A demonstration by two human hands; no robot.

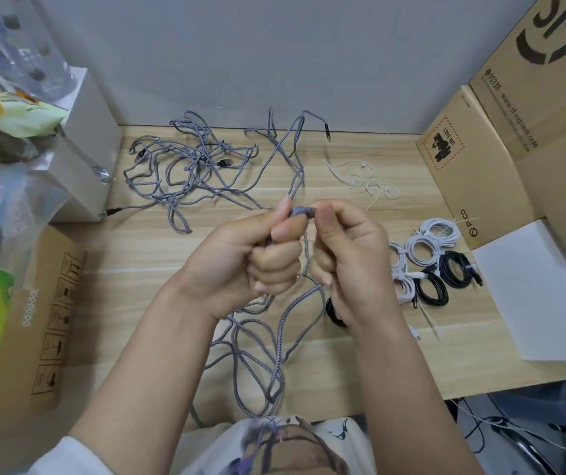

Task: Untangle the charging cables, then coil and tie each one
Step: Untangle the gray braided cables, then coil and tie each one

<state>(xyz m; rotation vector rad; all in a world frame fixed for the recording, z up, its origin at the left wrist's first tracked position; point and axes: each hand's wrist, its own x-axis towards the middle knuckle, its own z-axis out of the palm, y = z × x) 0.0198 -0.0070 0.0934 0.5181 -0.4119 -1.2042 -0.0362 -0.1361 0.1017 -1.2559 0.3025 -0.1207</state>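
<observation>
We see both hands raised over the table [360,159]. The left hand [254,255] has its fingers curled round the grey cable [303,211], and the right hand [350,255] pinches the same cable at its top. The cable hangs in loops below them. The tangle [189,159] lies far back on the table; tied coils [432,262] lie at right.

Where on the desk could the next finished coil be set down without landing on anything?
Bare wood lies between the left cardboard box and the grey cable loops, and between the white ties and the coiled white cables. Crowded: the grey tangle at the back and the black coils.
</observation>
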